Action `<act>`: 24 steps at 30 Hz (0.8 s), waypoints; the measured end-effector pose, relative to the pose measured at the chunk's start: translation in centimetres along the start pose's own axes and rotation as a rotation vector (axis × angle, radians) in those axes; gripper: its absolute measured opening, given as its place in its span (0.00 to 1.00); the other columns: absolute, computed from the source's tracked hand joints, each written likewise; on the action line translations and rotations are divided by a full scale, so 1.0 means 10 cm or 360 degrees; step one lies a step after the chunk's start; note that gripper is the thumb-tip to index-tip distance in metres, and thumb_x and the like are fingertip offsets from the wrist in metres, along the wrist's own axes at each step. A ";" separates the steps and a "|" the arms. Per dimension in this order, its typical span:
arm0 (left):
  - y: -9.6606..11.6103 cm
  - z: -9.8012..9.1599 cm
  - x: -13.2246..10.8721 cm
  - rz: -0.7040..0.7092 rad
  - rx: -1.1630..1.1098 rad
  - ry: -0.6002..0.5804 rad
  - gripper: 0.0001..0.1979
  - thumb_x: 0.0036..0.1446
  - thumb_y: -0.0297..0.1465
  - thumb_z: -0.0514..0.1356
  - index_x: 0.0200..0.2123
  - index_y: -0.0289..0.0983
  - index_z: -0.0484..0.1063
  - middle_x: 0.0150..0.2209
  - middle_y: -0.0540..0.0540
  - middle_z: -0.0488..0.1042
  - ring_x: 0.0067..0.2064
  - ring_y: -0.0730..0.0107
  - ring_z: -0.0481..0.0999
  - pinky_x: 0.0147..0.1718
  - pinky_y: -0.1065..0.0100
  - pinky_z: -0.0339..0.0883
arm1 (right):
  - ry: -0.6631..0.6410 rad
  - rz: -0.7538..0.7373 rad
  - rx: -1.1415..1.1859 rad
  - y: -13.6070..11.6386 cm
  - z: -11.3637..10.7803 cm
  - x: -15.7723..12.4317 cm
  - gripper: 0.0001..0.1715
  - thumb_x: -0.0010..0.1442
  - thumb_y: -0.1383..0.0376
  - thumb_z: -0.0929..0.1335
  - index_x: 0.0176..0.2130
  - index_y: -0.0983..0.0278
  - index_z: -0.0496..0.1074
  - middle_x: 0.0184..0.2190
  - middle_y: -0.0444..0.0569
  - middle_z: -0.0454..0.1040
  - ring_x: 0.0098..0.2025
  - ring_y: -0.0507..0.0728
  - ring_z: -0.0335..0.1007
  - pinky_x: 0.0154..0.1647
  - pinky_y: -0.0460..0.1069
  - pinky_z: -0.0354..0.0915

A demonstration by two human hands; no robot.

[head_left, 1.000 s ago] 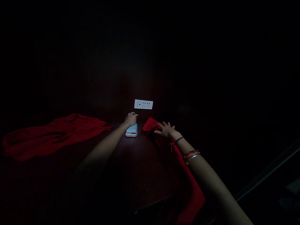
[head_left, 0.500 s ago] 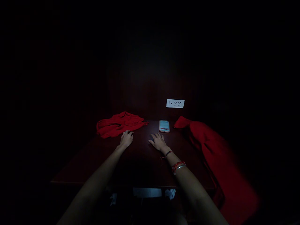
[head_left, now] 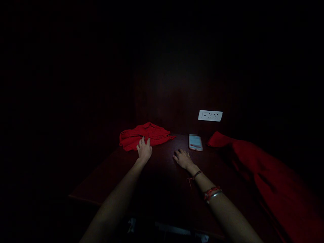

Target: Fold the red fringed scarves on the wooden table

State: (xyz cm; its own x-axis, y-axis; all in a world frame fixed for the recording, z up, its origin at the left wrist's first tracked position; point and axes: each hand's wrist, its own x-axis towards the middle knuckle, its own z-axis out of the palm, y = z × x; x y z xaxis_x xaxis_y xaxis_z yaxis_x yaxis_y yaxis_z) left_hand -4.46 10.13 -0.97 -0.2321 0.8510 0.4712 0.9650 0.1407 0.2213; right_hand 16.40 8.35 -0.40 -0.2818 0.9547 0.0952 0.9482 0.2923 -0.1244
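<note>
Left hand point(head_left: 144, 151) lies flat, fingers spread, fingertips touching the near edge of a crumpled red cloth point(head_left: 144, 135) on the dark counter point(head_left: 162, 182). Right hand point(head_left: 183, 159) rests palm down, fingers loosely spread, holding nothing, near a phone point(head_left: 195, 142). Larger red cloth point(head_left: 265, 172) drapes over the counter's right side. Wall socket point(head_left: 210, 115) behind.

1. Very dim scene. No text, label, brand, number or sign can be read anywhere in view.
2. Phone point(head_left: 195, 142), lying on the table point(head_left: 162, 179): the screen is lit and pale, but its surface shows only as a blur, so nothing on it is legible.
3. Socket plate point(head_left: 210, 115) on the wall: white, with dark holes only. Any marking on it is too small to tell.
</note>
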 end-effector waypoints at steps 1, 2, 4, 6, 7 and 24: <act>-0.04 0.00 0.02 -0.0076 0.0021 0.0051 0.24 0.52 0.32 0.50 0.53 0.38 0.54 0.57 0.37 0.47 0.56 0.54 0.48 0.48 0.54 0.49 | 0.0029 -0.0005 0.0013 -0.03 0.00 0.07 0.26 0.57 0.57 0.54 0.53 0.63 0.56 0.52 0.56 0.55 0.53 0.61 0.50 0.50 0.56 0.47; -0.08 0.01 0.04 -0.0149 0.0039 0.0089 0.24 0.52 0.33 0.50 0.54 0.38 0.54 0.57 0.37 0.47 0.56 0.53 0.47 0.48 0.52 0.48 | 0.0069 -0.0009 0.0030 -0.06 0.01 0.16 0.26 0.57 0.58 0.55 0.53 0.64 0.56 0.52 0.56 0.54 0.53 0.61 0.50 0.50 0.55 0.47; -0.14 0.03 0.06 -0.0272 0.0057 0.0131 0.26 0.52 0.35 0.50 0.55 0.38 0.52 0.57 0.36 0.47 0.57 0.51 0.46 0.48 0.50 0.46 | 0.0159 -0.0019 0.0075 -0.14 0.01 0.36 0.27 0.56 0.60 0.56 0.54 0.65 0.54 0.53 0.56 0.53 0.53 0.60 0.49 0.51 0.53 0.47; -0.18 0.06 0.08 -0.0370 0.0054 0.0133 0.28 0.52 0.38 0.50 0.56 0.38 0.50 0.57 0.36 0.46 0.57 0.50 0.45 0.49 0.48 0.44 | 0.0223 -0.0062 0.0116 -0.26 0.01 0.58 0.28 0.55 0.61 0.57 0.54 0.67 0.52 0.54 0.56 0.52 0.54 0.58 0.48 0.51 0.51 0.47; -0.19 0.07 0.08 -0.0421 0.0048 0.0129 0.28 0.52 0.39 0.50 0.56 0.38 0.49 0.58 0.36 0.46 0.57 0.49 0.44 0.49 0.48 0.44 | 0.0241 -0.0101 0.0129 -0.33 0.01 0.69 0.28 0.56 0.61 0.57 0.55 0.67 0.52 0.54 0.57 0.52 0.54 0.58 0.48 0.51 0.51 0.47; -0.18 0.03 0.10 -0.0514 -0.0025 0.0464 0.29 0.55 0.41 0.45 0.58 0.39 0.43 0.59 0.36 0.38 0.58 0.49 0.39 0.49 0.47 0.44 | 0.0343 -0.0048 0.0501 -0.61 -0.08 1.16 0.21 0.57 0.68 0.51 0.43 0.66 0.65 0.39 0.51 0.70 0.40 0.53 0.64 0.40 0.46 0.58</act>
State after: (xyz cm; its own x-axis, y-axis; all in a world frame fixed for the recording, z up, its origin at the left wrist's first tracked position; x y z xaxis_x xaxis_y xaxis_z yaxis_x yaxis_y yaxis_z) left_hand -6.36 10.86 -1.19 -0.5486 0.5859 0.5964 0.8358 0.3665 0.4088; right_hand 7.50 17.57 2.27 -0.2395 0.9218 0.3049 0.8391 0.3545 -0.4125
